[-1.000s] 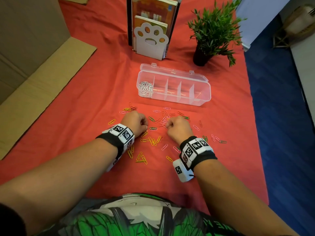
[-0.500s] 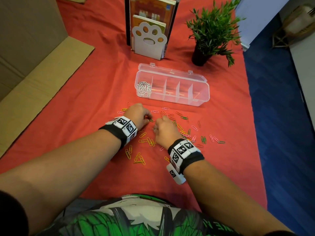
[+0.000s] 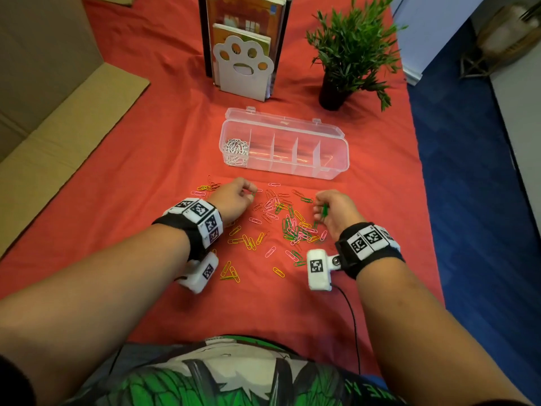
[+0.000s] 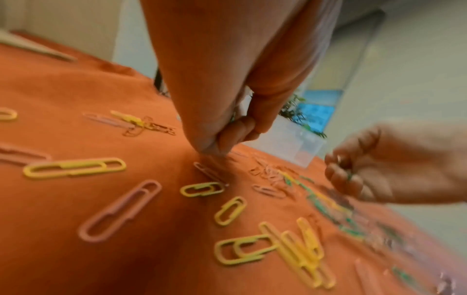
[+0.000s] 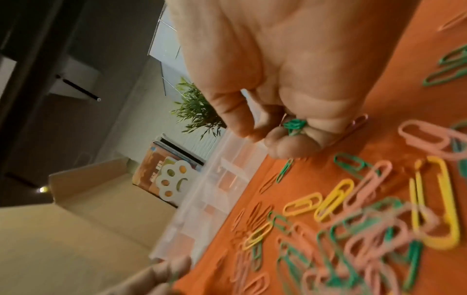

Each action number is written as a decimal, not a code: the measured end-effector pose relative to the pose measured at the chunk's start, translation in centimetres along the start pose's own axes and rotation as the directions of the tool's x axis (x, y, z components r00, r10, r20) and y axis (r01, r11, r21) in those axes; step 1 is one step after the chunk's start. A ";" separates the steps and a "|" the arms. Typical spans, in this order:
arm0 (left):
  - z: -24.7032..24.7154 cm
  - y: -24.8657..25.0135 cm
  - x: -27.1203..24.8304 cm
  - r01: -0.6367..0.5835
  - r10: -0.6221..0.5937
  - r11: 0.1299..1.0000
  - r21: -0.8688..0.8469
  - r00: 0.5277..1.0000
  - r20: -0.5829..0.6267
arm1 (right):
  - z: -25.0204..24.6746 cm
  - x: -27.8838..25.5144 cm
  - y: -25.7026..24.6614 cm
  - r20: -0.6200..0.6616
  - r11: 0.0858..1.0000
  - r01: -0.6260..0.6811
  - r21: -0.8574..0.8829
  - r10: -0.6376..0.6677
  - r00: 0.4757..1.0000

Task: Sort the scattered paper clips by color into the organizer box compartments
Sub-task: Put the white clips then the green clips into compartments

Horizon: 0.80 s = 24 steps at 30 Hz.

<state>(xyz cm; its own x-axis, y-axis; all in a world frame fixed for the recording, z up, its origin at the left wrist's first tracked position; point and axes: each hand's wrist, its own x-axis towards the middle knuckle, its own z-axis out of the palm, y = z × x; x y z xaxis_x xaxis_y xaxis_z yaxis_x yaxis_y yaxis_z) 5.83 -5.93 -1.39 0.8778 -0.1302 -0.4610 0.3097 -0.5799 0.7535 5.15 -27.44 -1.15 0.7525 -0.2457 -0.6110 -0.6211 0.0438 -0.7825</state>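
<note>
Loose pink, yellow, green and red paper clips [image 3: 273,213] lie scattered on the red cloth in front of the clear organizer box [image 3: 333,164]. Its leftmost compartment holds silver clips [image 3: 235,149]; the others look bare. My left hand [image 3: 234,197] is curled at the scatter's left edge, fingertips pinching a green clip [image 3: 252,195] low over the cloth. In the left wrist view those fingertips [image 4: 225,143] are pressed together. My right hand [image 3: 332,210] hovers at the right edge, gripping a small bunch of green clips [image 5: 294,125] between thumb and fingers.
A paw-shaped white bookend [image 3: 243,68] with books and a potted plant [image 3: 348,51] stand behind the box. Flattened cardboard [image 3: 58,118] lies on the left. The cloth's right edge [image 3: 421,177] drops to blue floor. A dense pile of mixed clips [image 3: 297,231] sits near my right wrist.
My right hand swung from the middle of the scatter out to its right side, green clips in it. My left hand edged forward and has held there.
</note>
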 end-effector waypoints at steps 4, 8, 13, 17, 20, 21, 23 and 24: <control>0.4 1.3 -0.5 0.273 -0.215 0.748 -0.605 0.962 0.169 | -0.2 1.7 -0.3 0.029 0.741 0.180 -0.648 -0.212 0.977; 0.8 2.5 -0.9 0.363 -0.264 0.540 -0.759 0.930 0.257 | 0.3 2.3 0.8 0.174 0.351 0.303 -0.886 -0.354 0.919; 3.0 2.5 -0.1 0.184 -0.177 0.946 -0.268 0.983 0.050 | 0.7 1.9 0.8 0.233 0.294 0.356 -0.887 -0.380 0.895; 4.4 2.7 0.1 0.021 -0.017 0.991 0.129 0.999 -0.029 | 0.3 0.9 0.3 0.114 0.670 0.305 -0.676 -0.314 0.943; 5.1 2.9 0.5 -0.013 0.018 0.976 0.219 1.000 -0.019 | 0.2 0.4 0.8 0.082 0.921 0.189 -0.340 -0.171 0.982; 5.3 3.1 0.6 -0.025 0.031 0.967 0.253 0.999 -0.020 | 0.2 0.2 1.0 0.090 0.968 0.129 -0.213 -0.112 0.990; 5.6 3.0 0.7 -0.062 0.079 0.938 0.341 0.996 -0.039 | -0.1 -0.2 1.1 0.119 0.999 -0.008 0.043 0.002 0.993; 5.7 2.8 0.8 -0.088 0.113 0.919 0.385 0.993 -0.044 | -0.3 -0.3 1.1 0.132 0.985 -0.075 0.157 0.055 0.990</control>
<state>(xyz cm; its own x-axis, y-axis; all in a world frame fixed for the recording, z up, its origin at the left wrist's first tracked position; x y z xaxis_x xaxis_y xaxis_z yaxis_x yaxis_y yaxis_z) 5.31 -12.29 -2.29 0.9223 -0.1598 -0.3518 0.0667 -0.8310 0.5523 4.18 -27.55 -1.74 0.7396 -0.1132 -0.6634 -0.6341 0.2134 -0.7433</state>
